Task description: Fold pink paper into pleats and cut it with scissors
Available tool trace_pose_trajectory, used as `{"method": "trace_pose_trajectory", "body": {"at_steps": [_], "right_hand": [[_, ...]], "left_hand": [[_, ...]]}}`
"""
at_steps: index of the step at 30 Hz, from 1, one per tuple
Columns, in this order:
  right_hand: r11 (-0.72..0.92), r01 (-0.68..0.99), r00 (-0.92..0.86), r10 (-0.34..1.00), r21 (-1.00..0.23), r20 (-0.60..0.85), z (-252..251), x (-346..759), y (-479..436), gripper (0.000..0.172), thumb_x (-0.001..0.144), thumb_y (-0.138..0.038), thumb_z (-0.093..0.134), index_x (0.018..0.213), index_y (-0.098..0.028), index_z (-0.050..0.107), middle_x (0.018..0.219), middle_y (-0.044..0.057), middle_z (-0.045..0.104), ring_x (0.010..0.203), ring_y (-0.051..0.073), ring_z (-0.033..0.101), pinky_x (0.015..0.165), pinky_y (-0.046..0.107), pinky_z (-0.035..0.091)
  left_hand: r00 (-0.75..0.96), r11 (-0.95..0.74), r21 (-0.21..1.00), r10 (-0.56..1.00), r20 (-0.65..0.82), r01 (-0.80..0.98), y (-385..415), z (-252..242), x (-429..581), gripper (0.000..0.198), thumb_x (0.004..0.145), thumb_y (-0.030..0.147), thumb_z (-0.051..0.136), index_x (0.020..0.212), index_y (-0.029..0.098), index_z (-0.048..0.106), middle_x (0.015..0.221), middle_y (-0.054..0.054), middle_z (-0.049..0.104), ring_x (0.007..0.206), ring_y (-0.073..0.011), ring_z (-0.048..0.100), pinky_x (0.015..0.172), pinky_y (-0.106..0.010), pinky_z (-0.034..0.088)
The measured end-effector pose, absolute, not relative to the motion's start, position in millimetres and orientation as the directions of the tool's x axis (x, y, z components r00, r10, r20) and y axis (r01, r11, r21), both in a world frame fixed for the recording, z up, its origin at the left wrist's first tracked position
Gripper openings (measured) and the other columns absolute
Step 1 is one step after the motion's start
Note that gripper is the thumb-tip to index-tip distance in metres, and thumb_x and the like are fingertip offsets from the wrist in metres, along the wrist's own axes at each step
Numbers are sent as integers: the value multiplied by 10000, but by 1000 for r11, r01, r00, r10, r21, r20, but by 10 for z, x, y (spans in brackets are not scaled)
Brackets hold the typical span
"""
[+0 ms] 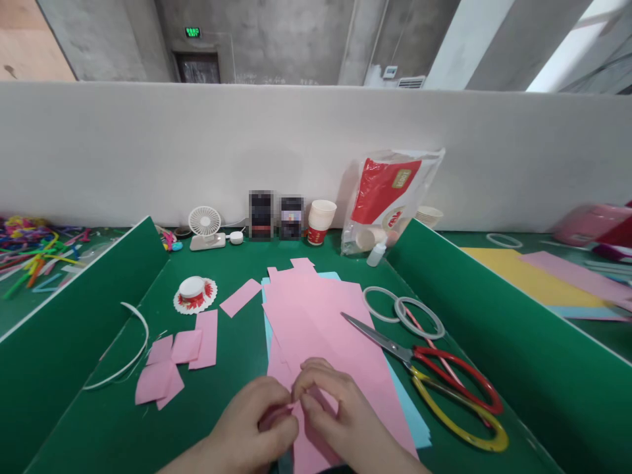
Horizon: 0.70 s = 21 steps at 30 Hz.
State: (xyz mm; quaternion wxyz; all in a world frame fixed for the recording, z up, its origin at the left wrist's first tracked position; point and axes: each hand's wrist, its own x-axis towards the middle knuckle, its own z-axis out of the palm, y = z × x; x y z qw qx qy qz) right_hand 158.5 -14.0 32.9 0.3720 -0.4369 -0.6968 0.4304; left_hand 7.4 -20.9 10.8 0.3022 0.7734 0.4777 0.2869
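Observation:
Both hands meet over a stack of pink paper sheets (336, 316), near the front edge of the table. My left hand (257, 418) is closed in a pinch, and a bit of pink paper shows between its thumb and fingers. Touching it fingertip to fingertip, my right hand (333, 408) pinches the same small pink paper, which the fingers mostly hide. Light blue sheets (412, 421) stick out from under the pink stack. To the right lie large scissors (405, 352) with a red and a yellow handle, blades partly over the paper.
Cut pink pieces (202, 339) lie at left, below a small white and red paper hat shape (194, 293). Tape rolls (419, 317) rest beside the scissors. Behind stand a small fan (205, 224), paper cups (322, 220) and a glue bottle (376, 254). Green dividers (459, 309) flank the space.

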Motion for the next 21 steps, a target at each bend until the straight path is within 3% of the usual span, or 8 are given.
{"method": "trace_pose_trajectory", "body": {"at_steps": [5, 12, 16, 18, 21], "right_hand": [[155, 261, -335, 940, -953, 61, 363, 1601, -128, 141, 666, -85, 399, 621, -177, 495, 651, 13, 525, 669, 149, 496, 629, 258, 387], [213, 283, -346, 932, -935, 108, 313, 1561, -136, 162, 599, -41, 364, 581, -187, 434, 606, -6, 486, 638, 142, 476, 599, 246, 371], [209, 284, -348, 932, -936, 102, 318, 1567, -137, 158, 632, -47, 380, 594, -188, 440, 618, -10, 488, 645, 140, 478, 600, 242, 373], [192, 279, -349, 933, -941, 87, 329, 1571, -142, 138, 670, -72, 407, 615, -188, 457, 631, -13, 493, 642, 136, 480, 602, 239, 379], [162, 269, -337, 939, -949, 65, 335, 1565, -154, 115, 729, -128, 433, 643, -186, 483, 653, -10, 499, 634, 130, 483, 591, 233, 389]], "left_hand": [[357, -362, 749, 917, 180, 554, -218, 120, 67, 107, 668, 163, 438, 593, 190, 511, 566, 18, 505, 548, -130, 475, 515, -209, 388], [430, -519, 663, 847, 313, 540, -211, 31, 76, 158, 689, 190, 435, 545, 196, 499, 527, 17, 494, 510, -126, 462, 487, -211, 378], [475, -659, 635, 744, 470, 404, -210, 20, 24, 144, 746, 155, 416, 747, 205, 551, 653, -23, 574, 610, -144, 522, 570, -229, 426], [468, -638, 671, 757, 456, 377, -210, 72, 13, 141, 762, 130, 435, 835, 210, 525, 676, -17, 586, 618, -132, 541, 578, -212, 441], [385, -507, 755, 850, 359, 416, -210, 155, 28, 57, 768, 169, 481, 803, 209, 503, 663, 3, 590, 596, -117, 554, 561, -190, 450]]}}
